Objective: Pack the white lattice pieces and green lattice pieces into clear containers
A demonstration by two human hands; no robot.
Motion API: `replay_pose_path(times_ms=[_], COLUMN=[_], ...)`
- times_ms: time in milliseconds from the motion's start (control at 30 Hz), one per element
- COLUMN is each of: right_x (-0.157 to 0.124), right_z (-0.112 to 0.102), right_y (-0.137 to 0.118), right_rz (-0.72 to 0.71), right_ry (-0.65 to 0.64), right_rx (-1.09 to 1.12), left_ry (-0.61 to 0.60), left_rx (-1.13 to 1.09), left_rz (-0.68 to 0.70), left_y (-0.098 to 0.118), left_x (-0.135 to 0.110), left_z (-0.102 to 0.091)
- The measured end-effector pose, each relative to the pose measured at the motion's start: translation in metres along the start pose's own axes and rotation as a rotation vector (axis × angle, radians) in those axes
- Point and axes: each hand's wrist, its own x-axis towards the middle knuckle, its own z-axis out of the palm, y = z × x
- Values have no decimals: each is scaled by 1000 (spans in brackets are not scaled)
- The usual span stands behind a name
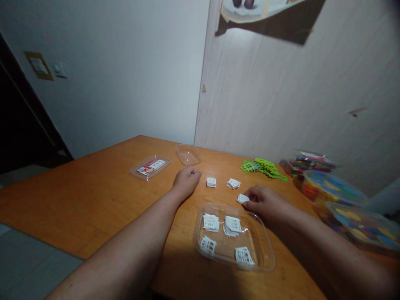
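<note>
My right hand [262, 201] grips a small stack of white openwork plastic pieces [242, 198] between thumb and fingers, low over the table behind a clear tray. Curled into a fist, my left hand [186, 182] rests on the tabletop, and nothing shows in it. Between the hands stand a neat white stack [211, 182] and a looser white pile [233, 183]. Nearest me is the clear plastic tray [269, 250]. Inside it lie several groups of white pieces: two stacks at the back [211, 223] [232, 225], one front left [208, 246], one front right [244, 256].
The wooden table [93, 200] meets the wall at the back. A clear lid with a label [151, 166] and a clear container [188, 155] stand beyond my left hand. Green gear-like pieces [264, 168] lie back right. Tubs of coloured pieces [334, 187] line the right edge.
</note>
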Motion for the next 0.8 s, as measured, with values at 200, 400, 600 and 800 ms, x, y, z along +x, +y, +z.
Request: replay_pose_path(times_ms=[200, 400, 600, 800], right_x=[-12, -51, -84, -86], right_z=[-15, -49, -47, -38], right_y=[-13, -48, -72, -77], right_rz=[6, -215, -259, -258], right_ry=[14, -36, -334, -408], right_rx=[68, 15, -27, -56], left_ry=[3, 12, 7, 4], left_rx=[10, 33, 60, 57], left_rz=[4, -1, 19, 25], left_y=[-2, 0, 1, 3], left_x=[1, 0, 0, -1], left_z=[1, 1, 0, 0])
